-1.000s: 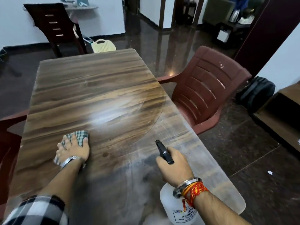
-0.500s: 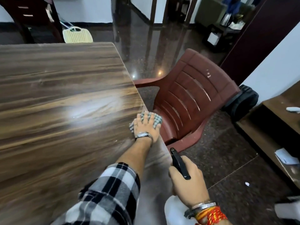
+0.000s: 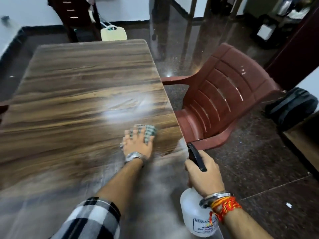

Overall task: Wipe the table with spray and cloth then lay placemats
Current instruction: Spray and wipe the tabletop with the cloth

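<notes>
Midway through the wiping stage on the wooden table (image 3: pixel 77 94), with a pale wet sheen toward its right edge and a hazy, blurred stretch along the near edge. No placemats anywhere in view; judged not yet begun on that half of the job. Drawn close to the table's right edge, a reddish-brown plastic chair (image 3: pixel 224 100). By the near right corner, held upright, a translucent spray bottle (image 3: pixel 193 213), black nozzle pointing toward the tabletop. Wrapped around its neck and trigger head, the right hand (image 3: pixel 202 176), gripping it. Flat on the tabletop just inside the right edge, the left hand (image 3: pixel 138 145), fingers straight and spread, pressing down. Under those fingers, bunched and partly covered, a checked cloth (image 3: pixel 151 131). Far end of the table looking dry, probably left to spray and wipe before any mats go down.
</notes>
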